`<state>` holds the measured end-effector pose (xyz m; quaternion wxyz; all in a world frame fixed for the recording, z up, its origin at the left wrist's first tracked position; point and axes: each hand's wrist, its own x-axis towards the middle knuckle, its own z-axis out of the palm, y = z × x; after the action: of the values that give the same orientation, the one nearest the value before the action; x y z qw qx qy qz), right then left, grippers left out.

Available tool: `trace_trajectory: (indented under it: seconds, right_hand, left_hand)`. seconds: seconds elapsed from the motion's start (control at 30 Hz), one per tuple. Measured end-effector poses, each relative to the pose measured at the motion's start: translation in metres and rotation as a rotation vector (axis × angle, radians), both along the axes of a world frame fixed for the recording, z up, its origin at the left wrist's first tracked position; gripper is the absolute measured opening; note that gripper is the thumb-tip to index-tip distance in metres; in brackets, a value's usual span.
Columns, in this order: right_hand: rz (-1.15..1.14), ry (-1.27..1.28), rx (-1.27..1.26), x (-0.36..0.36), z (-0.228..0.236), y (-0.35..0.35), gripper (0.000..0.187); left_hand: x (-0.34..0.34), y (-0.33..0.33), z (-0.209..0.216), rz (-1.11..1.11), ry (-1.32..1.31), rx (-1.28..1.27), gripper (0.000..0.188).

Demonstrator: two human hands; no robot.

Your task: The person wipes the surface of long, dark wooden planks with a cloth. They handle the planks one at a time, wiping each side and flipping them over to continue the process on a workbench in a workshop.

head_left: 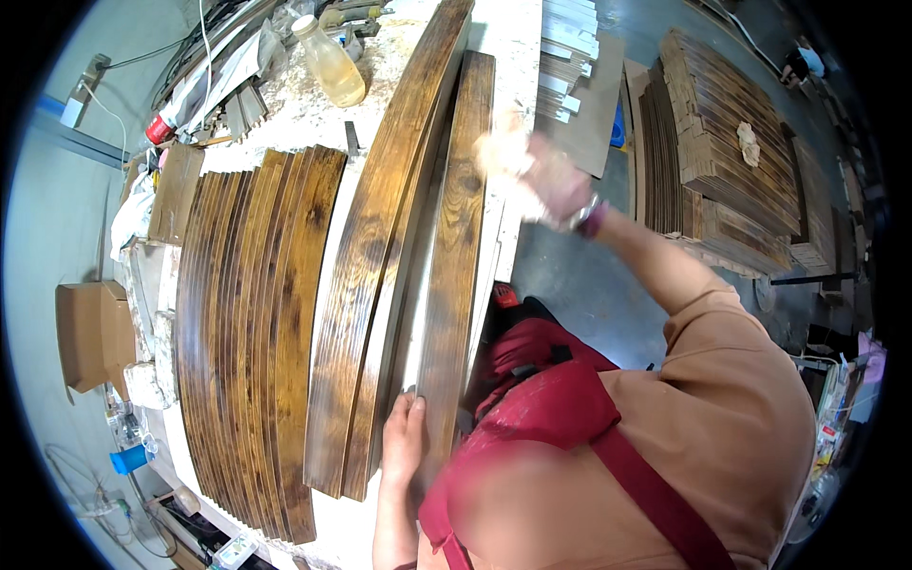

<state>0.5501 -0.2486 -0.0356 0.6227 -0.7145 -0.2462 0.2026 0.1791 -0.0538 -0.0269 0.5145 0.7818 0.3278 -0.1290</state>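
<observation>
Stained plank [456, 237], left hand [406, 439] steadying, right hand [546, 180] rubbing

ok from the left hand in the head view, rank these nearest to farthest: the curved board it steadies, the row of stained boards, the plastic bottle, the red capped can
From the left hand:
1. Curved board, touching the fingers, just to its right.
2. Row of stained boards, lying to its left on the bench.
3. Plastic bottle, at the far end of the bench.
4. Red capped can, far left corner; about as far as the bottle, too close to call.

Dark stained board [458, 237], lengthwise on workbench, pale rag [502, 152]
</observation>
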Motion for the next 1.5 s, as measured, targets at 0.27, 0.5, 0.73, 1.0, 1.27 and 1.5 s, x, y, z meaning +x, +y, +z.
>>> trace_trajectory:
  seconds: [0.27,0.5,0.73,1.0,1.27,1.5]
  right_hand:
    - [0.362,-0.221,-0.41,-0.068,-0.037,0.07,0.021]
    - [0.383,-0.626,-0.559,-0.031,-0.084,0.075,0.029]
    - [0.248,-0.029,-0.53,0.104,-0.011,0.084,0.021]
    - [0.728,-0.785,-0.758,0.07,-0.013,0.072,0.012]
    - [0.088,-0.475,-0.845,0.213,0.012,0.034,0.042]
    - [0.162,-0.536,-0.875,0.223,-0.025,0.041,0.018]
  left_hand:
    - [-0.038,-0.028,-0.01,-0.031,-0.005,0.181,0.035]
    - [-0.021,-0.024,0.002,-0.07,0.12,0.328,0.026]
    - [-0.033,-0.027,-0.004,-0.114,0.201,0.417,0.028]
    - [-0.023,-0.036,-0.003,-0.078,0.228,0.482,0.028]
    - [-0.026,-0.029,-0.008,-0.079,0.197,0.54,0.032]
    - [-0.027,-0.033,-0.016,-0.065,0.225,0.548,0.037]
